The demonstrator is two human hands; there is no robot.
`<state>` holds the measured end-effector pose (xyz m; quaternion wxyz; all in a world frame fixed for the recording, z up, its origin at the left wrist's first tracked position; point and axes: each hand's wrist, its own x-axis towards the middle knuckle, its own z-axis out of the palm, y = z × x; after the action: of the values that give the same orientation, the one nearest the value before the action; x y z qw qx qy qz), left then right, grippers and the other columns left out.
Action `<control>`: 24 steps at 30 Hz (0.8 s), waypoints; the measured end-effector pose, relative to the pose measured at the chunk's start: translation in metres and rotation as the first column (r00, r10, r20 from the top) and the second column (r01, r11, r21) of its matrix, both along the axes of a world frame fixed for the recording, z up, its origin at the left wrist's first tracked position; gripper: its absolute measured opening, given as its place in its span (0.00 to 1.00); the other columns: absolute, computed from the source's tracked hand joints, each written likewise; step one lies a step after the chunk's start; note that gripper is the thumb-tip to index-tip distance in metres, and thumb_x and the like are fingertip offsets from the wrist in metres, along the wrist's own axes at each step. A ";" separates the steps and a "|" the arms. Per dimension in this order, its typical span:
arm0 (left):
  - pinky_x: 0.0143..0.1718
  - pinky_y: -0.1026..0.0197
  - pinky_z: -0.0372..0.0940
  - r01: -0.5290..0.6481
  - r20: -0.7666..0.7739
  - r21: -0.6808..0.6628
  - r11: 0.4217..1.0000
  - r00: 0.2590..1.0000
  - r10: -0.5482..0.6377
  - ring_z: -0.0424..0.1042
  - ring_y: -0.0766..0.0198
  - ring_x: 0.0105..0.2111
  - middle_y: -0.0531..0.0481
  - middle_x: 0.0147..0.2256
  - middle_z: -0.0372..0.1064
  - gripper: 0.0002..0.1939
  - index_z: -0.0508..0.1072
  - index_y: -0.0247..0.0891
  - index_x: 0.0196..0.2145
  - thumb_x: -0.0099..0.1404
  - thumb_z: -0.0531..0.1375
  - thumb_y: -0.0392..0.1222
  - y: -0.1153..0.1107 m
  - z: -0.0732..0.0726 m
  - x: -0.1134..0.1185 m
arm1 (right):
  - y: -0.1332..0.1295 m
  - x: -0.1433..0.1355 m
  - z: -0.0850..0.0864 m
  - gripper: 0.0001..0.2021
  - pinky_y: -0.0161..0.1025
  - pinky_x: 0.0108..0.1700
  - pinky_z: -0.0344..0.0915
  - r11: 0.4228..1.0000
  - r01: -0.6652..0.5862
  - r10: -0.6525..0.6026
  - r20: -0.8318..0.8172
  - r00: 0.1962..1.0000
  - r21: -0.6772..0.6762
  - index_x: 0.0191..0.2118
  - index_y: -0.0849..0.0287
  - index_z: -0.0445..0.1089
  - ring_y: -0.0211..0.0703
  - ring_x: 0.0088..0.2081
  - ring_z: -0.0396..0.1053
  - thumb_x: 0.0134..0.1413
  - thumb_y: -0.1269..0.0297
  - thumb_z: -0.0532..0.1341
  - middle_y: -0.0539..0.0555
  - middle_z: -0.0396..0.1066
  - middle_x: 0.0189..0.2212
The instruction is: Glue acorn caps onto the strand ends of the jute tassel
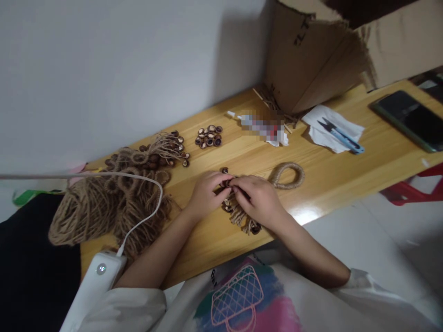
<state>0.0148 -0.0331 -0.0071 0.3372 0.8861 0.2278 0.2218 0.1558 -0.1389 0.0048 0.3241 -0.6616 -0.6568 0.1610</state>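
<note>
Over the middle of the wooden table (194,258), my left hand (205,193) pinches a small brown nutshell piece (226,183) between thumb and fingers. The fingertips of my right hand (258,199) close on the same piece from the other side, partly hiding it. Below the hands lies a bunch of twine strands (246,222) with more brown shell pieces at the ends, such as one shell (256,228) near the table edge. A twine-wrapped ring (288,176) rests just right of my right hand.
Loose shell pieces (208,137) lie beyond the hands. Left are twine tassels (162,146) and a twine skein (83,210); a white cable crosses from a power bank (98,281). Toward the right are a glue-like tube (261,127), thread snips (341,134), a phone (410,117) and a cardboard box (311,60).
</note>
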 end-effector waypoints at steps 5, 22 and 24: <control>0.38 0.58 0.67 0.005 0.013 0.002 1.000 1.000 -0.005 0.72 0.61 0.35 0.47 0.34 0.75 0.09 0.74 0.37 0.38 0.58 0.59 0.35 0.000 -0.001 0.000 | 0.001 0.001 0.000 0.11 0.41 0.43 0.66 1.000 -0.014 0.014 0.003 1.000 -0.008 0.40 0.61 0.71 0.46 0.38 0.72 0.59 0.69 0.52 0.57 0.75 0.36; 0.39 0.57 0.67 -0.008 0.026 0.019 1.000 1.000 0.007 0.73 0.60 0.36 0.46 0.35 0.75 0.10 0.75 0.37 0.39 0.59 0.59 0.34 -0.001 0.000 -0.001 | 0.001 0.001 0.000 0.11 0.40 0.41 0.65 1.000 -0.002 0.002 0.012 1.000 0.004 0.41 0.60 0.72 0.44 0.36 0.71 0.59 0.69 0.53 0.56 0.75 0.35; 0.39 0.57 0.67 -0.006 0.025 0.023 1.000 1.000 0.005 0.73 0.60 0.36 0.46 0.35 0.75 0.10 0.74 0.37 0.39 0.59 0.59 0.34 -0.001 -0.001 -0.001 | 0.001 0.001 0.001 0.11 0.40 0.41 0.65 1.000 -0.009 0.009 0.014 1.000 -0.013 0.41 0.60 0.72 0.44 0.37 0.71 0.59 0.69 0.53 0.56 0.74 0.35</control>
<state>0.0138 -0.0336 -0.0080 0.3294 0.8864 0.2235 0.2363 0.1569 -0.1374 0.0053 0.3143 -0.6618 -0.6610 0.1622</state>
